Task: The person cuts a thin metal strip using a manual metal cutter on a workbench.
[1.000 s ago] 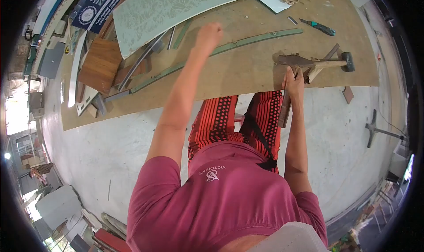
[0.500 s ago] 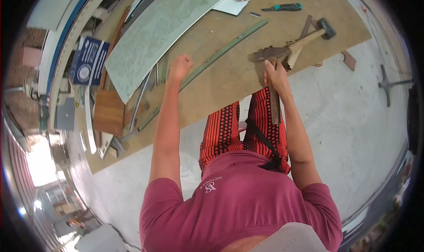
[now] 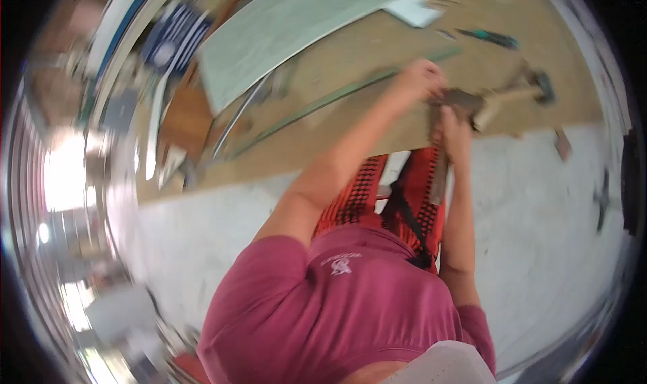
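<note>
My right hand [image 3: 457,131] is closed around a brown wooden handle [image 3: 439,178] that points down toward my legs. A dark, flat, rusty-looking piece [image 3: 465,100] lies just above this hand; I cannot make out whether it is joined to the handle. Close to its left end is my left hand [image 3: 424,81], blurred, with fingers curled; whatever they hold, if anything, is hidden. To the right, a mallet [image 3: 543,87] with a black head and pale wooden handle lies on the brown tabletop [image 3: 350,67].
A long green strip [image 3: 323,101] crosses the table beside a large pale green panel [image 3: 290,30]. Farther back lie a white piece [image 3: 414,10] and a green-and-black handled tool [image 3: 495,38]. A wooden block [image 3: 185,121] and a blue box [image 3: 176,37] are at left.
My left hand has swung right from beside the green strip to near the dark piece. My right hand keeps its grip on the handle. The whole view has shifted and blurred.
</note>
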`<state>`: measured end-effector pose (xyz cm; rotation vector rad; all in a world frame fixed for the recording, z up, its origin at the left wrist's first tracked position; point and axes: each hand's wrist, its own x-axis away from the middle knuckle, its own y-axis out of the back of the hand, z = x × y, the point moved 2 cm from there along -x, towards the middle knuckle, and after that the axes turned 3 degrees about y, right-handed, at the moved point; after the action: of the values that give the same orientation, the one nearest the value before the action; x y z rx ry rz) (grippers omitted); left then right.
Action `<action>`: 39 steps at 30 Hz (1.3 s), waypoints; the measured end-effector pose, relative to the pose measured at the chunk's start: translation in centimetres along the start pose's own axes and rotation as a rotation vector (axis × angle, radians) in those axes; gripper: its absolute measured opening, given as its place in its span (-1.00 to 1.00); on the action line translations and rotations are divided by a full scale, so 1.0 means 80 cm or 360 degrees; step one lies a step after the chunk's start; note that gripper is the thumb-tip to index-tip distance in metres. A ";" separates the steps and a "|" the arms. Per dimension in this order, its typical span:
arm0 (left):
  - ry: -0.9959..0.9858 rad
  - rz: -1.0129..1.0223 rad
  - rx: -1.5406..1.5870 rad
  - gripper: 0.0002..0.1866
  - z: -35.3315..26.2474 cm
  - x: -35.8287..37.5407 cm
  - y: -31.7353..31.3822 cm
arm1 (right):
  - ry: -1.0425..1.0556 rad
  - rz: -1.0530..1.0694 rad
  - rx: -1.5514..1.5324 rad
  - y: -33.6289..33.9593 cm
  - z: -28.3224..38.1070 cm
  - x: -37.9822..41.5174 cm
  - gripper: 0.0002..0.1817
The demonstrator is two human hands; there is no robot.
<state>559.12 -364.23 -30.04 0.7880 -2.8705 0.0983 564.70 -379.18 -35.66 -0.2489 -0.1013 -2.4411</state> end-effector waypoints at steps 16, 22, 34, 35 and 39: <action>0.0202 -0.1715 0.0213 -0.80 0.123 0.427 0.229 | -0.0001 0.0091 0.0118 0.014 -0.040 -0.033 -0.56; -0.0123 -0.2169 0.0335 -0.78 0.141 0.475 0.308 | 0.0070 0.0110 0.0149 0.015 -0.044 -0.032 -0.58; -0.0348 -0.2349 0.0858 -0.84 0.201 0.463 0.400 | -0.0054 0.0133 0.0133 0.005 -0.018 -0.011 -0.60; -0.0343 -0.2356 0.0856 -0.84 0.200 0.465 0.405 | -0.0056 0.0139 0.0105 0.004 -0.018 -0.011 -0.60; -0.0249 -0.2370 0.0708 -0.81 0.191 0.468 0.410 | -0.0088 0.0104 0.0118 0.006 -0.019 -0.014 -0.60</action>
<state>508.47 -356.45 -39.20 2.7440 -1.6269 0.4597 565.59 -379.06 -37.35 -0.2820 -0.2044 -2.3609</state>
